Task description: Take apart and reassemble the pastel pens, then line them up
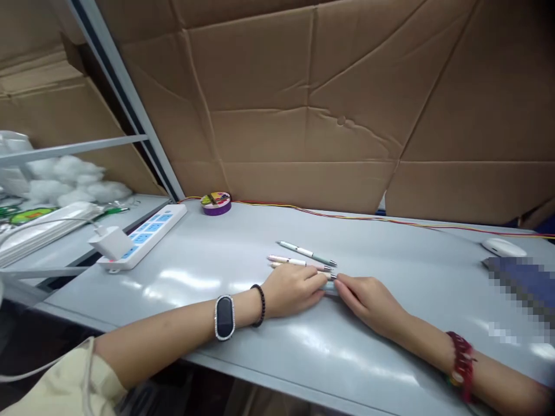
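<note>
My left hand (292, 290) and my right hand (366, 297) rest on the grey table (217, 277) and meet fingertip to fingertip, both closed on a small pale blue pen (330, 287) lying between them. Just beyond the fingers lie three more pens: a pink and white pen (291, 260), a cream pen (299, 268) touching my left fingers, and a white and grey-green pen (307, 252) farthest back. A black band and a bead bracelet sit on my left wrist, red beads on my right.
A white power strip (145, 234) with a plugged-in charger (111, 242) lies at the left. A purple tape roll (215, 203) and a red-yellow wire (368, 218) run along the cardboard wall. A white mouse (503, 247) and a dark blue book (526, 283) are at the right.
</note>
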A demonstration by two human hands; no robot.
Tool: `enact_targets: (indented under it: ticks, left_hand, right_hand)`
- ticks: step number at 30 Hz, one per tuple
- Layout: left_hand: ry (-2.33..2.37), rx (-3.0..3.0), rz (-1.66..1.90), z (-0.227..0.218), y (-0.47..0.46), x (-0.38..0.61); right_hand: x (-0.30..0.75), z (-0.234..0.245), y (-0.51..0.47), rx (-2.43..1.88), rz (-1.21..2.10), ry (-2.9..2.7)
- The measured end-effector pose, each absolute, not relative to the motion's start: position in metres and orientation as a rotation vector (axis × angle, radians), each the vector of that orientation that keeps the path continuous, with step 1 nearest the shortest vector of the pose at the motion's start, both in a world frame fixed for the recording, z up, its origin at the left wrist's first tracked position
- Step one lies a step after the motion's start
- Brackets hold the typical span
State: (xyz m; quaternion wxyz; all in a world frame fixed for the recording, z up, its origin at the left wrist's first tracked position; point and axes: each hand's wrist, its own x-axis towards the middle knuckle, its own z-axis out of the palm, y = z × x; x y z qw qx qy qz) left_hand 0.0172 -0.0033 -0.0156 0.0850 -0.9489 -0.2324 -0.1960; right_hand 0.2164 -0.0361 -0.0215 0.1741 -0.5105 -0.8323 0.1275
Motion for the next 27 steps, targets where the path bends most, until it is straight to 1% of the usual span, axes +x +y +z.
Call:
enact_targets:
  ticks: [3, 9, 13, 16, 19, 22, 24, 27]
  left_hand:
    - [-0.664, -2.811, -0.614, -0.015, -0.002, 0.019]
    - [-0.818, -2.818, -0.678, -0.004, 0.000, 0.009]
    - [-1.279, -2.823, -0.670, 0.002, 0.011, -0.006]
    - [-1.647, -2.840, -0.765, -0.001, 0.020, -0.012]
    - [-1.906, -2.862, -0.897, -0.006, 0.023, -0.011]
    - [-1.923, -2.939, -1.054, -0.011, 0.022, -0.006]
    - [-1.841, -2.996, -1.195, -0.015, 0.021, -0.003]
    - [-1.798, -3.032, -1.381, -0.022, 0.023, 0.000]
  right_hand:
    - [0.214, -0.020, -0.036, -1.436, 0.291, -2.436]
    - [0.217, -0.018, -0.037, -1.364, 0.339, -2.317]
    - [0.224, -0.021, -0.034, -1.377, 0.381, -2.169]
    - [0.229, -0.022, -0.033, -1.492, 0.574, -2.048]
    - [0.230, -0.022, -0.033, -1.568, 0.729, -1.963]
    - [0.224, -0.021, -0.034, -1.532, 0.706, -2.127]
    - [0.219, -0.021, -0.035, -1.484, 0.581, -2.308]
    - [0.213, -0.021, -0.035, -1.517, 0.464, -2.401]
